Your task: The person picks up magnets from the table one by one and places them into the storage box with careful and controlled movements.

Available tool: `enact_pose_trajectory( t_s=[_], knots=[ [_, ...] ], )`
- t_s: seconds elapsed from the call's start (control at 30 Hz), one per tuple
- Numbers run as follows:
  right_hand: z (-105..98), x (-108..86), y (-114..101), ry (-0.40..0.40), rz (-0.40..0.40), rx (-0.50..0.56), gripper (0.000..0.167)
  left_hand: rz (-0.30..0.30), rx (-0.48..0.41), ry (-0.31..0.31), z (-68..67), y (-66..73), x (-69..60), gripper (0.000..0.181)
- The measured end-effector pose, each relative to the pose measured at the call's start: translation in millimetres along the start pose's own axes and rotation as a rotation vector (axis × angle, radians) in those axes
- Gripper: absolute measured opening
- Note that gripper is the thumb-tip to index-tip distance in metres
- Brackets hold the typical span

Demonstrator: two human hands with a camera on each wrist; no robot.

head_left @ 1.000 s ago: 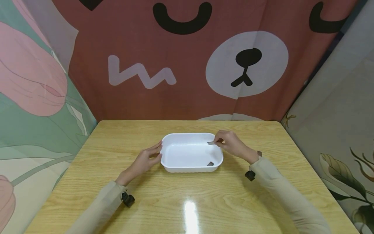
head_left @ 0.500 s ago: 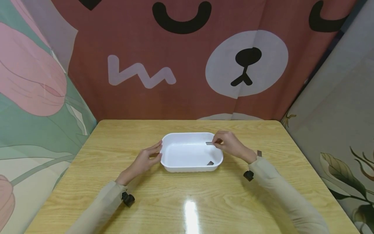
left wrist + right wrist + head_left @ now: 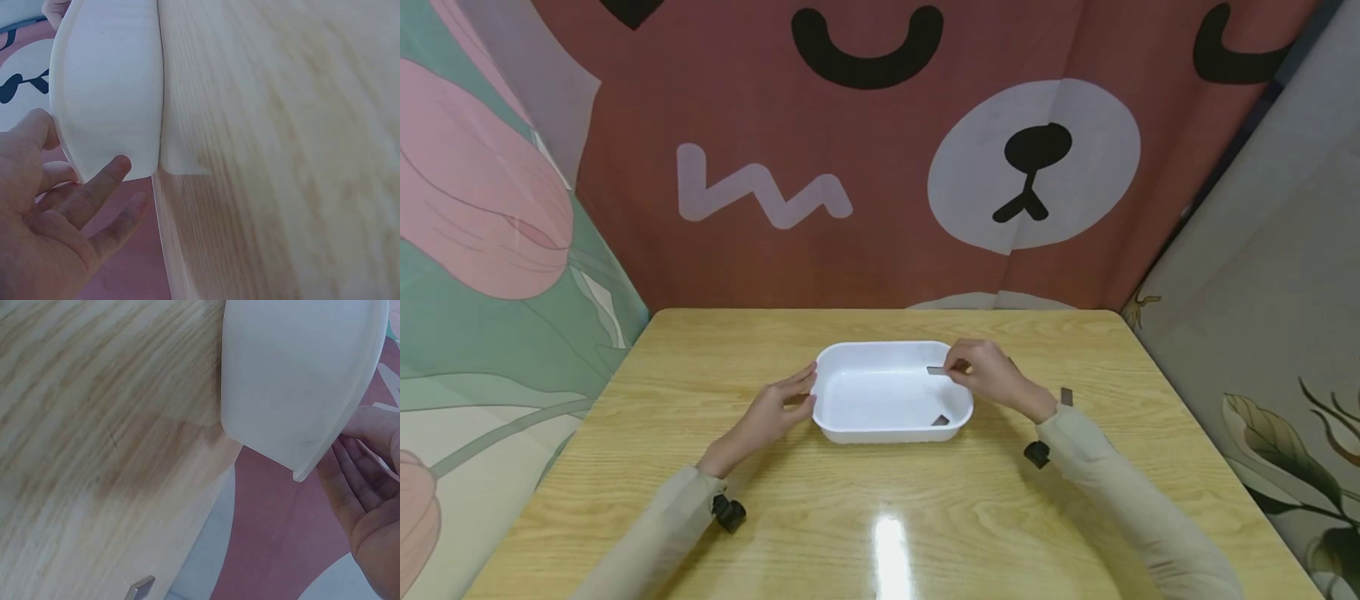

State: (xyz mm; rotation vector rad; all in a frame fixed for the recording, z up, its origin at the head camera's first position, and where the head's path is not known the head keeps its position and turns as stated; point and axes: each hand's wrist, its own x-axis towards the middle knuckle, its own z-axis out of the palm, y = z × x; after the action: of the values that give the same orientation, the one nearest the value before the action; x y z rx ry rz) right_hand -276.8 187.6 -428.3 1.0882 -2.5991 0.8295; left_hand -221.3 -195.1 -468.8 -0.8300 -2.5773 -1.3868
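A white rectangular plastic basin (image 3: 880,392) sits on the wooden table between both hands. My left hand (image 3: 765,414) touches its left end; in the left wrist view, fairly straight fingertips rest against the outer wall and rim. Over the basin's right rim, my right hand (image 3: 988,369) pinches a small flat grey piece (image 3: 936,371) that projects over the inside. Whether this piece touches the basin wall cannot be seen. Another small grey piece (image 3: 941,421) lies in the basin's near right corner. In the right wrist view, the basin hides the pinching fingertips.
One more flat grey piece (image 3: 1067,397) lies on the table (image 3: 775,533) beyond my right wrist, and its metallic surface (image 3: 141,589) shows in the right wrist view. Patterned cloths hang behind the table and at both sides. Dark wrist cameras hang below both sleeves.
My right hand has shifted slightly left and down, carrying the pinched grey piece a little farther over the basin. My left hand and the basin stay in place.
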Motion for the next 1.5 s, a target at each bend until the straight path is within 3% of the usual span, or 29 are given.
enact_pose_trajectory(
  t_s=[0.3, 0.73, 1.27, 1.4, 1.5],
  knots=[
    [1, 0.2, 1, 0.016, 0.033, 0.018, 0.011, 0.025, 0.005, 0.010, 0.5, 2.8, 1.3, 0.044],
    [14, 4.3, 1, 0.093, -0.061, -0.015, 0.012, -0.006, -0.015, -0.002, 0.6, 1.3, 1.5, 0.045],
    [22, 12.4, 0, 0.058, -0.012, -0.045, 0.009, -0.024, -0.019, 0.004, 0.9, 3.5, 1.3, 0.045],
    [26, 13.5, 3, 0.065, -0.024, -0.056, 0.010, -0.016, -0.017, 0.012, 1.3, 8.7, 1.0, 0.044],
    [27, 14.3, 4, 0.075, -0.038, -0.061, 0.012, -0.001, -0.018, 0.013, -1.2, 21.2, 1.1, 0.043]
  ],
)
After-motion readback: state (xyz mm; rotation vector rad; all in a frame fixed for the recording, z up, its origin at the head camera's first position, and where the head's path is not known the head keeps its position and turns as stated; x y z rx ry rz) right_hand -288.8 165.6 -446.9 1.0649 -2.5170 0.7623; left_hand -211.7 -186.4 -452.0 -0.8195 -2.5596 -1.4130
